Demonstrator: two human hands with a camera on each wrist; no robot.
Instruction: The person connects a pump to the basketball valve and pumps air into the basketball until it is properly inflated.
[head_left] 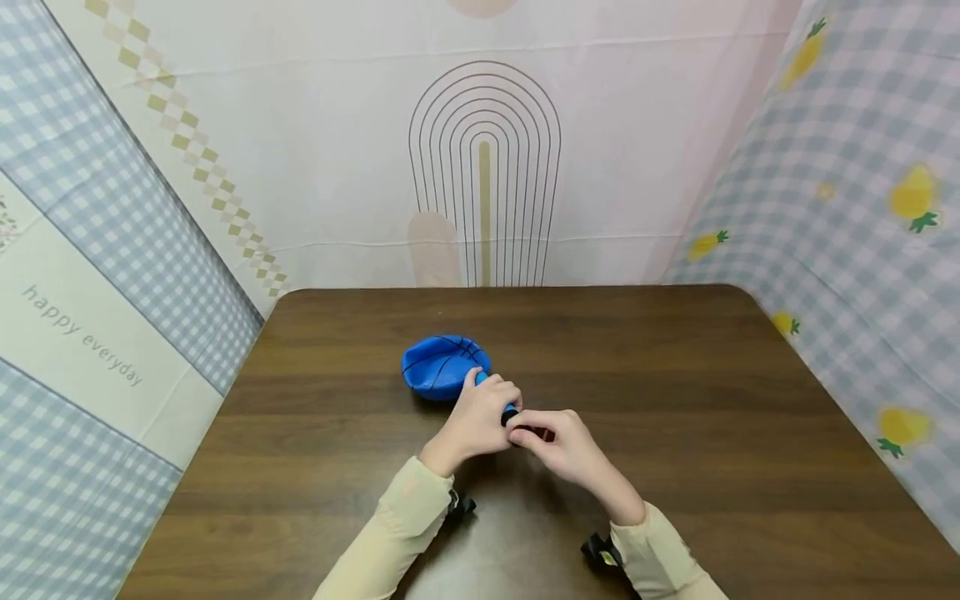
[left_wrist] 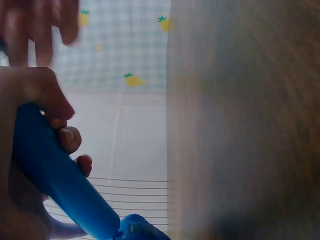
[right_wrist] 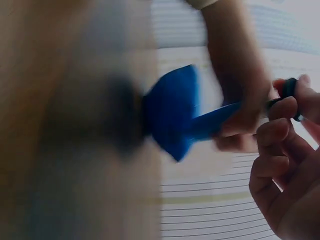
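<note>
Just left of centre and a little below the middle of the head view, I see a blue ball (head_left: 442,368) with black lines resting on the brown table (head_left: 300,467), its upper side caved in, so I take it to be short of air. Next to its right comes a blue hand pump (left_wrist: 65,172), slanting away from the ball towards the lower right of the frame. Its far end appears to meet the ball in my right wrist view, though I can't tell how the two join. I read this as the pumping step, with the ball yet to be filled.

Near the middle of the frame, the left hand (head_left: 480,414) is wrapped around the pump, fingers curled close on it. Further right, the right hand (head_left: 561,444) pinches the black handle (right_wrist: 289,87) at the pump's near end between thumb and fingers.

From my end, I judge the next move calls for the left hand to hold the pump steady and in line with the ball while the right works the handle straight along it; a sideways tug might pull pump and ball apart.
</note>
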